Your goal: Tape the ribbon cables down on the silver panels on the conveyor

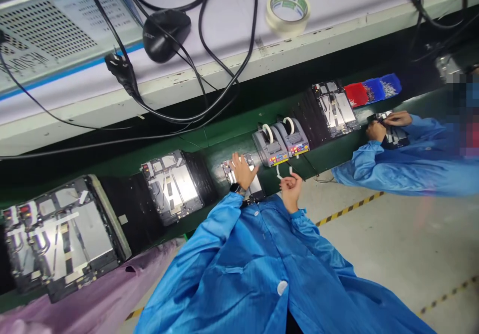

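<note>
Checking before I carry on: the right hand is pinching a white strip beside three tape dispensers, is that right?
Not quite: the head view shows two tape dispensers, not three. The rest holds: the right hand is pinching a white strip beside them.

The left hand [242, 171] lies palm down with its fingers spread, while the right hand [291, 189], just beside it, curls its fingers into a tight pinch.
</note>
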The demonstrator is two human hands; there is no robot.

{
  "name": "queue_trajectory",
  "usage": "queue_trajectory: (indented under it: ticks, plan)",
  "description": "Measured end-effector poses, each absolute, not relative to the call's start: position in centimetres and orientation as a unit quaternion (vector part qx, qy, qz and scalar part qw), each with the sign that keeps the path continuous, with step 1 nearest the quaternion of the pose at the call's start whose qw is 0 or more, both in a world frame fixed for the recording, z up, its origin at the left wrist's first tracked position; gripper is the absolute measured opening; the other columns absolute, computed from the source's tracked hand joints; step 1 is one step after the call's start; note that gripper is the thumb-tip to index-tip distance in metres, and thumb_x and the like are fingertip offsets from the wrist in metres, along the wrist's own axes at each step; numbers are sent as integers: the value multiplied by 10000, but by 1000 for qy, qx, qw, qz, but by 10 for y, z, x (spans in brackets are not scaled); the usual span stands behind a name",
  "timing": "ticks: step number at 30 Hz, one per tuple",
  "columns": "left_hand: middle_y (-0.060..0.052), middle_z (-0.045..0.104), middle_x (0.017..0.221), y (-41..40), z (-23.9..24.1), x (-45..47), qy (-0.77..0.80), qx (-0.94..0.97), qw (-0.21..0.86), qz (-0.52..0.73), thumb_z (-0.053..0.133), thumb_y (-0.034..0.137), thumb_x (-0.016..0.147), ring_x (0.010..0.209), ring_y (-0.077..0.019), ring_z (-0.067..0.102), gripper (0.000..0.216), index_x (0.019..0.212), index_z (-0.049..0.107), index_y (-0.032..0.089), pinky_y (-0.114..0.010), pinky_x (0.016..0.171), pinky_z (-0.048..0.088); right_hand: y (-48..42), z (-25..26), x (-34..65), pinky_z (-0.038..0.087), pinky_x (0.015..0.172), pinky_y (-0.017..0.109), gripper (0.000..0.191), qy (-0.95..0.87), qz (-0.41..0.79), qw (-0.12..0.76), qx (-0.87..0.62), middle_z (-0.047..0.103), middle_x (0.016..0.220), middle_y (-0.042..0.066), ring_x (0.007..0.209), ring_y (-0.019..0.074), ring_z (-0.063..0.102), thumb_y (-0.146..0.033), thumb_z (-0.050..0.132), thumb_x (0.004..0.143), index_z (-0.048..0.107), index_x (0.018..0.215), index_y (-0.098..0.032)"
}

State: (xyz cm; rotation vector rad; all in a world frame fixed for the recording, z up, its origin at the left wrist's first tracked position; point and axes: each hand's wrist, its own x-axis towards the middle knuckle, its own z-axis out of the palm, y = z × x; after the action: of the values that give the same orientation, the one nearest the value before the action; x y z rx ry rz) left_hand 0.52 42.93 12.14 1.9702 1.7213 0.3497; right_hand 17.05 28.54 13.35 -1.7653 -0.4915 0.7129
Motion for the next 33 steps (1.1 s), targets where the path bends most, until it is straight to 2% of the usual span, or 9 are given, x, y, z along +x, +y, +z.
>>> queue_trajectory:
  ticks: [4,9,14,18,24,28,31,33]
  plan:
    - [-306,376,1606,449,113,17,634,727,251,82,659,448,925,1562,-444,219,733,1502,449,47,-691,1248,67,298,144,132,598,819,329,503,-304,348,501,-731,668,1059,57,912,184,679,-322,674,887,484,1348,-256]
    - [-204,593,1445,464,106,-13,613,743,267,31,620,448,965,1414,-392,447,569,1475,560,203,-668,1253,55,336,128,116,568,1011,441,552,-459,362,463,-666,575,1375,144,1154,245,664,-270,570,945,403,1470,-235]
    - [-158,654,1363,475,103,-21,633,722,279,17,657,517,944,1311,-368,522,500,1381,649,274,-617,1204,205,388,94,115,386,1230,494,633,-541,357,408,-643,435,1549,189,1409,266,501,-173,496,939,322,1548,-172]
    - [-159,677,1328,485,108,-17,643,708,292,0,710,536,906,1281,-376,542,484,1307,697,264,-587,1134,298,418,77,120,365,1242,483,689,-552,372,398,-632,379,1587,200,1411,263,483,-162,493,937,279,1592,-145]
    - [-144,694,1298,499,117,-12,652,690,313,-42,806,481,827,1264,-384,548,458,1221,734,259,-567,1072,359,428,85,127,475,1135,466,742,-549,384,400,-626,475,1481,182,1231,255,582,-161,547,907,287,1602,-163]
    - [-138,680,1330,503,117,-12,654,680,326,-59,845,420,786,1274,-379,540,496,1237,719,256,-550,1069,370,429,102,139,530,1004,398,686,-539,390,392,-635,626,1184,98,995,214,617,-162,556,915,356,1571,-188]
    - [-136,666,1357,506,117,-13,647,680,338,-63,838,446,786,1294,-384,526,516,1249,710,260,-543,1074,368,438,113,149,529,902,339,749,-601,410,300,-617,647,945,23,844,190,611,-84,568,857,358,1570,-177]
    - [-108,644,1400,508,117,-13,650,669,349,-89,824,473,794,1332,-379,502,519,1265,697,295,-520,1081,367,448,118,153,519,856,321,808,-646,411,217,-605,661,901,9,811,191,617,-37,563,816,335,1580,-171]
